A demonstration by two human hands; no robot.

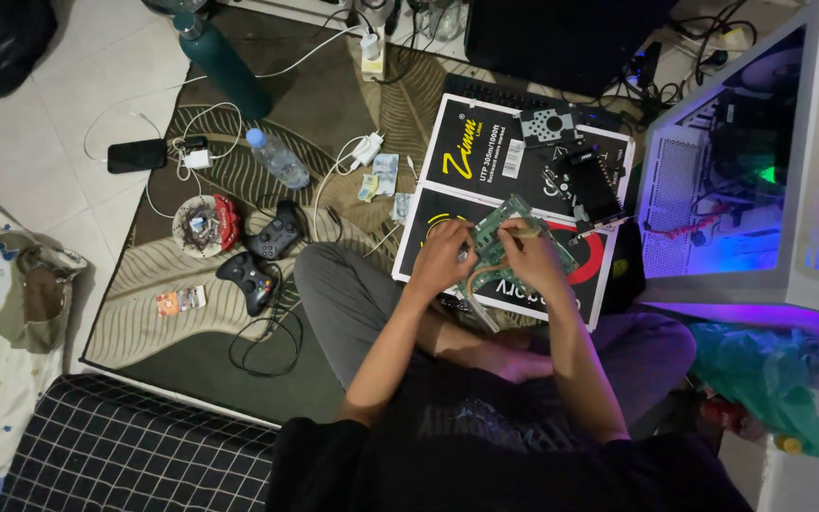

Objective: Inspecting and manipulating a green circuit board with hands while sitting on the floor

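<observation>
Person seated cross-legged on the floor, both hands on a green rectangular circuit board (pixel 497 237) held over a black printed cardboard box (pixel 447 156) lying flat in front of the knees.

Left hand (pixel 444 258): grip clamped on the board's left edge. Right hand (pixel 533 258): fingers pinched together at the board's top surface, near its right side; can't tell what they pinch, too small. A tan flat strip (pixel 482 284) curls out under the board between the hands.

Far right on the box: a black rectangular module (pixel 588 185), and a small grey perforated plate (pixel 548 123) just beyond it. Right of the box: open white computer case (pixel 741 190) lit blue-purple inside.

Left on the patterned rug (pixel 229 175): two black game controllers (pixel 248 280), one nearer, one farther; a clear plastic water bottle (pixel 277 158); a round dish with red rim (pixel 205 226); a black phone (pixel 136 155) on the tile floor, with white cables around it. Tall teal bottle (pixel 220 59) far left.
</observation>
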